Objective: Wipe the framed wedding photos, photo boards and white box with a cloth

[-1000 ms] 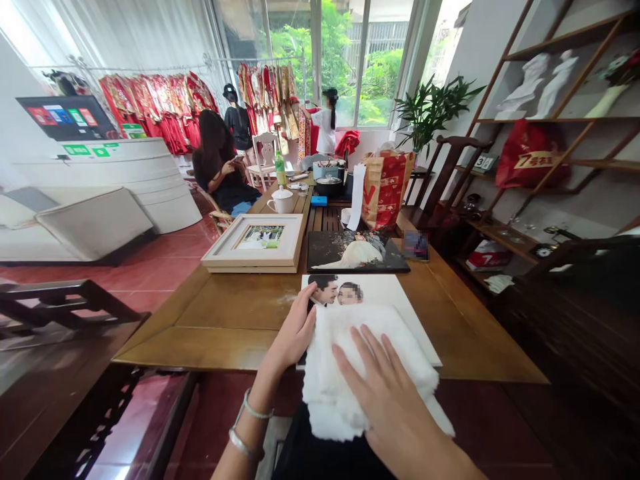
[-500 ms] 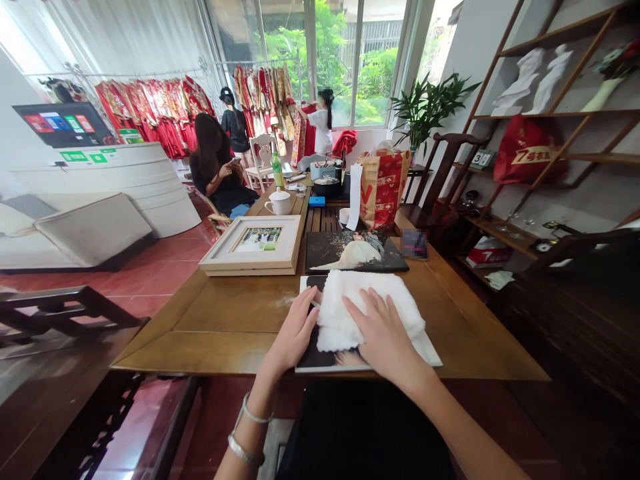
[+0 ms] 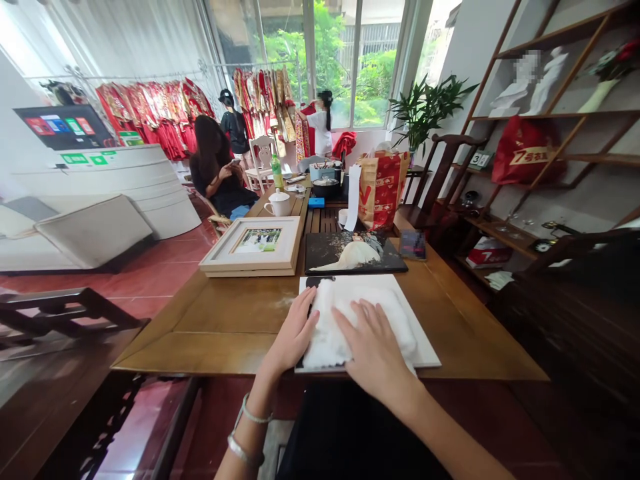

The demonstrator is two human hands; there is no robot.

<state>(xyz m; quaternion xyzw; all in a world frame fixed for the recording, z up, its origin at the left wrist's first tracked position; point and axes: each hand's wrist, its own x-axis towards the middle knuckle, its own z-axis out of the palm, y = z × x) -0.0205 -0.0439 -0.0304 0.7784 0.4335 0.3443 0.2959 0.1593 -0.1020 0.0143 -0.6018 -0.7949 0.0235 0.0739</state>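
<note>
A white fluffy cloth [image 3: 325, 337] lies over a photo panel [image 3: 420, 350] at the near edge of the wooden table. My right hand [image 3: 375, 343] presses flat on the cloth with its fingers stretched out. At the panel's left edge rests my left hand [image 3: 294, 331], fingers extended and beside the cloth; its thumb side is close to the cloth. Most of the panel's picture is covered; a dark patch and a pale right part show. Just beyond lies a dark picture panel [image 3: 350, 253] showing a white gown.
A framed photo [image 3: 253, 247] lies at the left on the table [image 3: 225, 340]. Farther back stand a white lidded cup [image 3: 278, 202], a green bottle [image 3: 277, 173], a blue box [image 3: 316, 202] and a red paper bag [image 3: 383, 190]. A seated person [image 3: 217, 167] holds a phone.
The right hand and the cloth have slid toward me and to the left across the panel, uncovering its upper right part. My left hand has hardly moved.
</note>
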